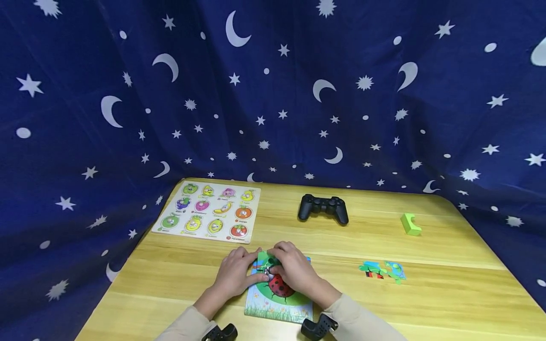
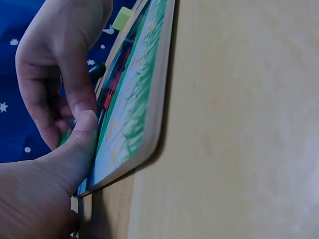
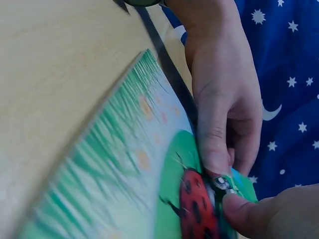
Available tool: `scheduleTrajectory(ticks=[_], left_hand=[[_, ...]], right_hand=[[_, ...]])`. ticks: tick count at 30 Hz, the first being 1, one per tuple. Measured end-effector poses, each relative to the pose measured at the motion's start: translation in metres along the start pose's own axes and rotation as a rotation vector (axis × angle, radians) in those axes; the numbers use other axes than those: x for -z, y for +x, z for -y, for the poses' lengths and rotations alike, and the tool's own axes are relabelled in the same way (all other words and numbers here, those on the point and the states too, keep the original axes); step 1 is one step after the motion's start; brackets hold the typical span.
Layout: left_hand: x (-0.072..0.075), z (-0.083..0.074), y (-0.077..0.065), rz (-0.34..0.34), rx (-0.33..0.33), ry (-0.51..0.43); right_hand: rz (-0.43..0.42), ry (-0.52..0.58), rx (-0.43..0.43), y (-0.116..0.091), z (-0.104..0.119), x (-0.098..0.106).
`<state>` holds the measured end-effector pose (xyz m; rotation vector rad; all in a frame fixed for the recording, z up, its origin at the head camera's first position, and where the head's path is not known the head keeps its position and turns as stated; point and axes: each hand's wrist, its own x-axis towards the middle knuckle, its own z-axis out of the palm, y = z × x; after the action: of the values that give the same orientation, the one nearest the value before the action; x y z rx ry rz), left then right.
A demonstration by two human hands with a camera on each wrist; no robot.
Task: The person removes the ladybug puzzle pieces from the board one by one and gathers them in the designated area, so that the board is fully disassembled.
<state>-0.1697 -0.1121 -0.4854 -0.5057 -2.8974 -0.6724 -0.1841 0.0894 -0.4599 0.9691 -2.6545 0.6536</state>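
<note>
A ladybug jigsaw board [image 1: 277,310] lies flat on the table in front of me, with grass and flowers printed along its near edge. Both hands meet over its upper part, around a green puzzle piece [image 1: 262,258] near the ladybug's head. My right hand [image 1: 295,269] pinches this piece from the right, thumb beside the printed eyes. From the left, my left hand [image 1: 233,271] grips it too, its thumb reaching across to the ladybug's head and its other fingers at the piece's far left side. Both thumbs nearly meet in the left wrist view. Fingers hide much of the piece.
Loose puzzle pieces [image 1: 384,271] lie to the right of the board. Farther back are a black game controller [image 1: 323,208] and a green arch block [image 1: 410,224]. A fruit peg board [image 1: 206,210] lies back left. A starry blue curtain [image 1: 273,94] hangs behind the table.
</note>
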Motion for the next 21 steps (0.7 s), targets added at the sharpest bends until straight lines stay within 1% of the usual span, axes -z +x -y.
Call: scheduleTrajectory(ticks=[3,6,8,10,15,18,21], left_hand=[[0.000,0.000,0.001,0.013,-0.009,-0.020],[0.003,0.001,0.000,0.024,0.013,-0.038],[0.005,0.000,-0.001,0.030,0.026,-0.046],[0.006,-0.001,-0.001,0.036,0.035,-0.057],[0.006,-0.003,0.002,0.052,0.046,-0.087],[0.007,-0.003,0.003,0.064,0.064,-0.092],[0.010,-0.003,0.004,0.091,0.074,-0.102]], right_hand=[[-0.040,0.014,-0.046,-0.004,-0.009,0.011],[-0.075,0.054,-0.131,-0.013,-0.024,0.026],[-0.094,0.066,-0.182,-0.027,-0.039,0.039],[-0.114,0.067,-0.211,-0.043,-0.057,0.053],[-0.164,-0.010,-0.248,-0.088,-0.099,0.094],[-0.178,-0.064,-0.283,-0.109,-0.116,0.114],[-0.162,-0.080,-0.313,-0.126,-0.126,0.128]])
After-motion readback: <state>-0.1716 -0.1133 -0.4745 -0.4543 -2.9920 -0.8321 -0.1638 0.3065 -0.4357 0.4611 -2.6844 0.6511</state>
